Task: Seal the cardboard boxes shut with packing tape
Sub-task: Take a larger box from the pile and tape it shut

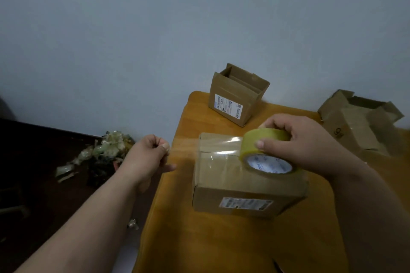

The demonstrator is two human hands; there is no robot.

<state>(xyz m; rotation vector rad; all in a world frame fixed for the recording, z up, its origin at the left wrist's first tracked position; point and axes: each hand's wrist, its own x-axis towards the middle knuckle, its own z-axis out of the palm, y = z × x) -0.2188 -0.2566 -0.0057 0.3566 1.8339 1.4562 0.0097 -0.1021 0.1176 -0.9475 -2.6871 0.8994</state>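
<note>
Tape is going onto one box right now, and the rest of the job looks mostly undone. The closed box (246,179) lies on the bench (221,246) near the front, its flaps folded down, with shiny clear strips already across the top. Whether the seam is fully covered I cannot tell from the glare. A length of clear tape (188,148) runs out from the roll across the top of this box and past its left edge, stretched in the air toward the left hand.

Two more boxes seem to be waiting. The open box (237,95) stands upright at the back of the bench, flaps up, a label on its front. A torn-looking box (355,124) sits at the right edge with its flaps splayed; some glossy film shows on it, but it is plainly not shut.

The right hand (295,139) is curled round the tape roll (266,150), thumb on the near side and fingers over the far side, holding the roll on top of the closed box. The left hand (148,153) is off the left side of the bench, thumb and forefinger pinched together on the free end of the tape.

On the dark floor to the left lies a heap of crumpled scraps (104,153).
</note>
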